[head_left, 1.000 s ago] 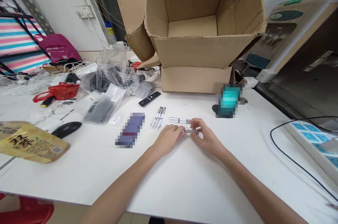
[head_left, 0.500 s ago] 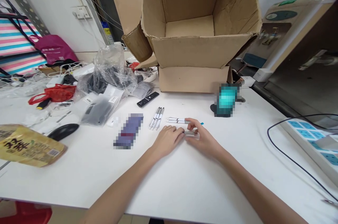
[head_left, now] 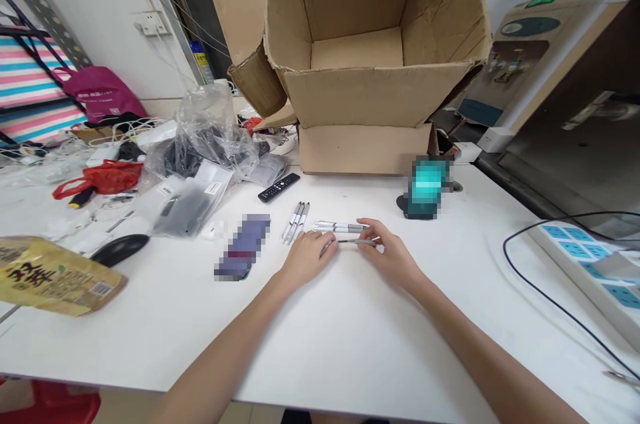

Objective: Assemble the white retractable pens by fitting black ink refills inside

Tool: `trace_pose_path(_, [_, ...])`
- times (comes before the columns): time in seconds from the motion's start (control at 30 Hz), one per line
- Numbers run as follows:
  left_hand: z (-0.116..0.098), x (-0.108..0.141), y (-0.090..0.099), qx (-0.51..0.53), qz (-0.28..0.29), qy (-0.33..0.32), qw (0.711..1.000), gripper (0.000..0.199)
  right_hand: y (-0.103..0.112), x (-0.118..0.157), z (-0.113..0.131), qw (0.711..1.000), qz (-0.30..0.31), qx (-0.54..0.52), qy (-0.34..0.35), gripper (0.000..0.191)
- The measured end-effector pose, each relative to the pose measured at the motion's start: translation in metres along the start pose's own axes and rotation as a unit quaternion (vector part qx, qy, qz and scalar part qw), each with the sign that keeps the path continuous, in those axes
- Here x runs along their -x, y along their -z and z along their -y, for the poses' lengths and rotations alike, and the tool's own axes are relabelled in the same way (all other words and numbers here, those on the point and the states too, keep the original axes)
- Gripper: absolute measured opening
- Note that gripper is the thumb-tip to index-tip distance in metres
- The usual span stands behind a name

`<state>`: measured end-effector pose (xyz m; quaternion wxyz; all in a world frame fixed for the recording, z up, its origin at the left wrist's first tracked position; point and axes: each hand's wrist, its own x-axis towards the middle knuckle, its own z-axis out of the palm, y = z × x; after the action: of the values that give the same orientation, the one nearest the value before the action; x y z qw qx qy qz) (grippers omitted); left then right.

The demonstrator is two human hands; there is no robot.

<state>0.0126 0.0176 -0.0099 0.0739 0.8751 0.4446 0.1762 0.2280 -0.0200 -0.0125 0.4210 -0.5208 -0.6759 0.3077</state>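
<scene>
A slim grey-and-white pen (head_left: 350, 242) lies level between my two hands, just above or on the white table. My left hand (head_left: 306, 259) has its fingers closed around the pen's left end. My right hand (head_left: 393, 256) pinches the other end between thumb and fingers, with the index finger raised and bent. Right behind this pen, a pair of white pens (head_left: 337, 227) rests side by side, pointing across the table. Further left, beyond my left hand, three more white pens (head_left: 296, 221) lie together, pointing away from me.
A large open cardboard box (head_left: 360, 101) stands behind the pens. Left of them are a blurred-out purple item (head_left: 245, 247), a black remote (head_left: 279, 188), plastic bags (head_left: 200, 144) and a yellow pouch (head_left: 60, 275). A blurred phone-like screen (head_left: 426, 187) and a power strip (head_left: 590, 264) are to the right.
The pen in my hands has moved slightly away from me, closer to the pair behind it. My hands have drawn a little apart, so more of the pen shows between them.
</scene>
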Motion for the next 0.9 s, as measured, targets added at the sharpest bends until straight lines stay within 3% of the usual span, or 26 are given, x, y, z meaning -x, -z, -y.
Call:
trace_pose_path(0.23, [-0.001, -0.002, 0.009, 0.055, -0.043, 0.08, 0.994, 0.028, 0.013, -0.006, -0.005, 0.995, -0.077, -0.026, -0.066, 0.03])
trace_pose_path(0.4, [-0.004, -0.002, 0.012, 0.098, -0.048, 0.106, 0.988, 0.031, 0.019, -0.008, -0.019, 0.979, -0.148, 0.096, -0.1, 0.013])
trace_pose_path(0.6, [-0.008, -0.001, 0.006, 0.056, -0.048, 0.082, 0.994, 0.029, 0.017, -0.007, -0.025, 0.981, -0.12, 0.13, -0.083, 0.027])
trace_pose_path(0.9, [-0.011, 0.001, 0.003, 0.028, -0.035, 0.049, 0.998, 0.028, 0.009, -0.004, -0.004, 0.991, -0.087, 0.077, -0.07, 0.039])
